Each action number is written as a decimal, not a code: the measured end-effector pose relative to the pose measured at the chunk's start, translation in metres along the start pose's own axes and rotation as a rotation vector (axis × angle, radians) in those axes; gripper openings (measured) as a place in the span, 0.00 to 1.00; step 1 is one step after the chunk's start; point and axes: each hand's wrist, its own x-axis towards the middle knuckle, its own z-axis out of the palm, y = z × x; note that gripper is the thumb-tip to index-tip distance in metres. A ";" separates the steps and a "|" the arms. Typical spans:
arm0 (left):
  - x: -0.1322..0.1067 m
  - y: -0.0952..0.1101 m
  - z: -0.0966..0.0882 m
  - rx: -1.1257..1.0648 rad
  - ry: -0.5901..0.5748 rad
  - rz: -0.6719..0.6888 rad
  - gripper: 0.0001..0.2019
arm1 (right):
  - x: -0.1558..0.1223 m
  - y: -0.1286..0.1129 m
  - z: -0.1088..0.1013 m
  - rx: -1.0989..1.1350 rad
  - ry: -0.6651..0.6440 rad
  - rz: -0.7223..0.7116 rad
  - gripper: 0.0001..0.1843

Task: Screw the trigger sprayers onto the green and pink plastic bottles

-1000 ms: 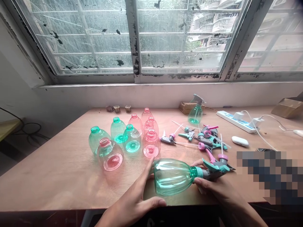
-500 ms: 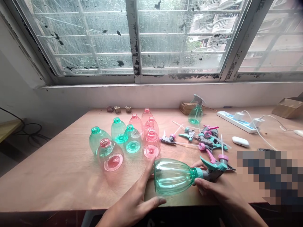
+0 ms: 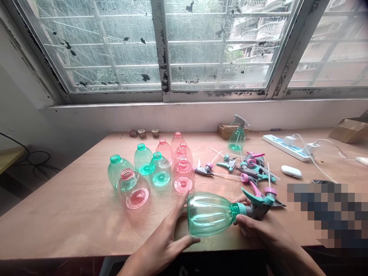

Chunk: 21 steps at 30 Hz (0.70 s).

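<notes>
A green spray bottle (image 3: pixel 211 214) lies sideways between my hands, above the table's front edge, its base to the left. My left hand (image 3: pixel 165 234) cups that base, index finger along the top corner and thumb below; the other fingers are mostly hidden. At the neck, my right hand (image 3: pixel 255 226) pinches the teal collar (image 3: pixel 241 209) between thumb and fingers. The grey and teal trigger head (image 3: pixel 260 203) is on the bottle and points right. Left of it stand open bottles without heads, several pink (image 3: pixel 184 176) and several green (image 3: pixel 161 168).
Loose trigger heads (image 3: pixel 250 165) with pink or teal parts and thin tubes lie in a pile behind my right hand. A complete green spray bottle (image 3: pixel 237 138) stands by a small cardboard box (image 3: pixel 225 131). A white power strip (image 3: pixel 287 147) and white case (image 3: pixel 291 171) are at right.
Almost nothing differs. The view has shifted very slightly, and both hands keep their places on the green spray bottle.
</notes>
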 end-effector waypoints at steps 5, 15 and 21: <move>0.003 0.003 -0.002 -0.154 -0.057 -0.011 0.49 | -0.001 0.000 -0.001 -0.040 0.002 -0.034 0.23; 0.000 -0.005 0.000 -0.079 -0.016 0.012 0.44 | 0.000 0.001 -0.001 0.004 -0.022 -0.019 0.24; 0.001 0.005 -0.003 -0.060 -0.030 -0.044 0.48 | 0.000 0.001 -0.002 -0.042 -0.002 -0.020 0.23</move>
